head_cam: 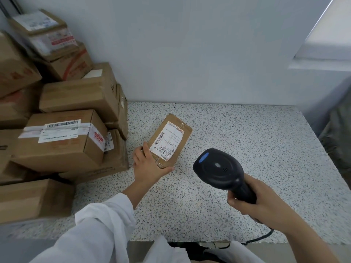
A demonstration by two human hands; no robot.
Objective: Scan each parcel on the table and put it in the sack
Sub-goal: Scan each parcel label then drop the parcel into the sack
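A small brown cardboard parcel [169, 139] lies flat on the speckled table [247, 149], white shipping label facing up. My left hand [147, 164] grips its near end, thumb on one side and fingers on the other. My right hand [260, 202] holds a black handheld barcode scanner [220, 171] by its handle, to the right of the parcel and above the table. The scanner's head with a blue button points toward the parcel. A black cable runs from the scanner off the table's front edge. No sack is clearly visible.
Several cardboard boxes [60, 137] are stacked in a pile on the left side of the table, against a pale wall [190, 54]. A dark greenish shape [340, 141] shows at the far right edge. White sleeves cover my arms.
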